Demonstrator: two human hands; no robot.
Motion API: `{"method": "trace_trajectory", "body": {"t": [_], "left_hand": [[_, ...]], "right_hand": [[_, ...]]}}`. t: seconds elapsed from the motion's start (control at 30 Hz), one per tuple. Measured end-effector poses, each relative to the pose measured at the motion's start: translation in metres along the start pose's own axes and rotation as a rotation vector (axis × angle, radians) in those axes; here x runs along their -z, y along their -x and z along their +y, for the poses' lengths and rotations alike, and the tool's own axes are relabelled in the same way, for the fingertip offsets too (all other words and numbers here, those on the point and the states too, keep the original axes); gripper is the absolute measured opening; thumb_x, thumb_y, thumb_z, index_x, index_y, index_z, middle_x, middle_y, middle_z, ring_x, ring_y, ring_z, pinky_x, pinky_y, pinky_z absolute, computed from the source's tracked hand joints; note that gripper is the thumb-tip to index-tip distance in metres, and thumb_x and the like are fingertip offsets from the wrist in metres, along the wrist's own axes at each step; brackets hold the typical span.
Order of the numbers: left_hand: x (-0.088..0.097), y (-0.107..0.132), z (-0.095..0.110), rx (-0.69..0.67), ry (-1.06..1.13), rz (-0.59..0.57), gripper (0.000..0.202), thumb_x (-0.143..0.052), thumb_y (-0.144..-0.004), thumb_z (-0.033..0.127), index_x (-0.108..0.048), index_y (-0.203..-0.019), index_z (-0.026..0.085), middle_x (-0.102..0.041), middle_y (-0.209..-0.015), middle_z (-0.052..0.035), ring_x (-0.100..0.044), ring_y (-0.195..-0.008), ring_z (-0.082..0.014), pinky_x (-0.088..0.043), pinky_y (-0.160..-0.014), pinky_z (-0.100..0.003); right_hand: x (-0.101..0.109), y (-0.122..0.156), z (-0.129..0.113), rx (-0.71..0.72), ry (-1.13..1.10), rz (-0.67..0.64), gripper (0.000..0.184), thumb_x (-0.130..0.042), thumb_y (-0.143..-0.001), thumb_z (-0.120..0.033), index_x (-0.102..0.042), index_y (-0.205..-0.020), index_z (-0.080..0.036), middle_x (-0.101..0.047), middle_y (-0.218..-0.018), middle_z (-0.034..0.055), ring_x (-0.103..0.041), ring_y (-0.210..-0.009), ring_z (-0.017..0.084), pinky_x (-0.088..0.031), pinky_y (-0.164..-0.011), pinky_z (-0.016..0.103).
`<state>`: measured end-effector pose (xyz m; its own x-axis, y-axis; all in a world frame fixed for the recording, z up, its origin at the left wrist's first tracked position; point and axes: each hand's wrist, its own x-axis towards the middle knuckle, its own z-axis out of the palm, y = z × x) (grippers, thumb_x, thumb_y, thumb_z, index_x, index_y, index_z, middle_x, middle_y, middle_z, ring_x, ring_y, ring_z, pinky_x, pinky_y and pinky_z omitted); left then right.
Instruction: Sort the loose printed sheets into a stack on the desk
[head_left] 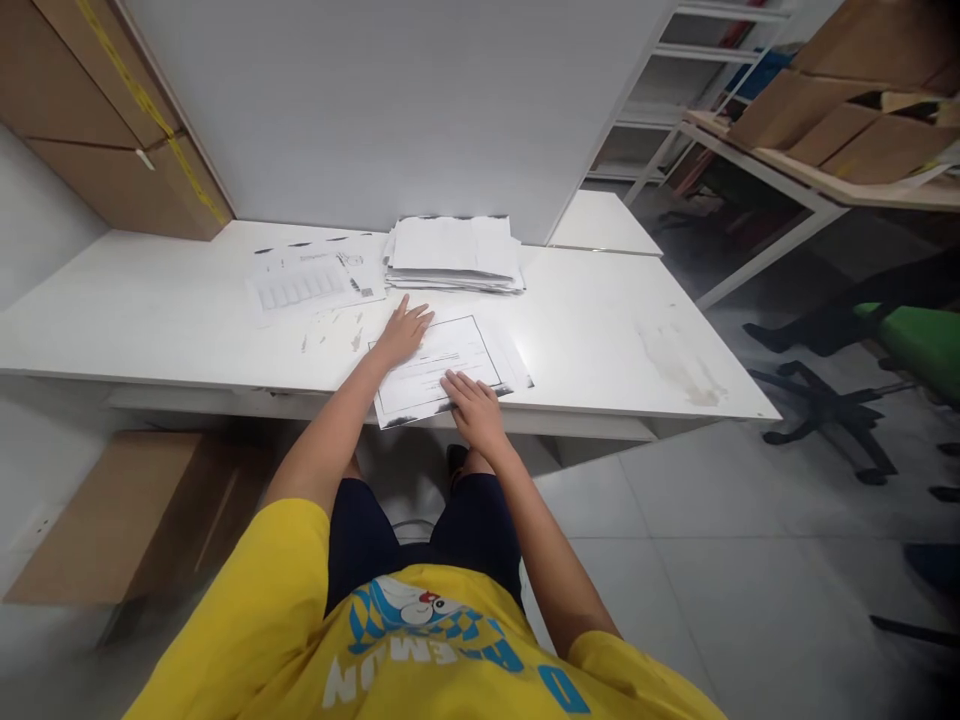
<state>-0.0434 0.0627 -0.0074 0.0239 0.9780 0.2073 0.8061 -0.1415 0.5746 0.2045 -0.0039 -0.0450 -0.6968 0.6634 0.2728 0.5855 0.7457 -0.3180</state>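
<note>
On the white desk's front edge lies a printed sheet of paper (429,372) with a black border, its near side jutting slightly past the edge. My left hand (405,332) rests flat on its upper left part, fingers spread towards the paper stack. Lower down, my right hand (474,405) presses flat on the sheet's near right side with fingers stretched out. Another paper edge shows from under the sheet at the right. Behind my hands sits a stack of papers (454,250) with dark smudged edges. Left of the stack lie loose printed sheets (311,278).
The white desk (600,340) has grey smudges at its right. A tall grey panel (390,110) rises behind it. Cardboard boxes (112,170) stand at the left, and a carton (105,510) sits below. At right are a green chair (922,340) and another table (810,180) with boxes.
</note>
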Motion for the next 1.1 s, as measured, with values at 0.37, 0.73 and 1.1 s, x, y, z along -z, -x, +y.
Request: {"method": "trace_trajectory", "body": {"t": [0.37,0.73,1.1], "left_hand": [[0.053,0.019,-0.030,0.203,0.198,0.418,0.054,-0.028,-0.102,0.042,-0.040,-0.150,0.020,-0.038,-0.160,-0.0073,-0.031,-0.150,-0.0224,-0.025,-0.124,-0.039],[0.037,0.024,-0.062,0.528,-0.345,0.300,0.057,-0.042,-0.096,0.035,-0.043,-0.147,0.008,-0.033,-0.160,-0.0178,-0.023,-0.152,-0.0327,-0.017,-0.125,-0.048],[0.035,0.029,-0.059,0.554,-0.458,0.242,0.058,-0.040,-0.096,0.036,-0.045,-0.147,0.008,-0.035,-0.159,-0.0176,-0.026,-0.151,-0.0324,-0.020,-0.124,-0.047]], "right_hand": [[-0.004,0.051,-0.007,-0.106,0.099,0.425,0.054,-0.040,-0.080,-0.002,-0.068,-0.123,-0.020,-0.072,-0.118,0.0077,-0.067,-0.107,0.021,-0.045,-0.085,0.033],[0.144,0.010,0.011,-0.326,0.364,1.198,0.044,-0.047,-0.091,-0.017,-0.068,-0.129,-0.013,-0.074,-0.103,0.0167,-0.072,-0.086,0.031,-0.053,-0.067,0.037],[0.050,-0.259,0.074,-0.023,0.370,0.312,0.047,-0.040,-0.083,-0.001,-0.068,-0.120,-0.010,-0.070,-0.119,0.0191,-0.065,-0.110,0.026,-0.046,-0.093,0.037]]}}
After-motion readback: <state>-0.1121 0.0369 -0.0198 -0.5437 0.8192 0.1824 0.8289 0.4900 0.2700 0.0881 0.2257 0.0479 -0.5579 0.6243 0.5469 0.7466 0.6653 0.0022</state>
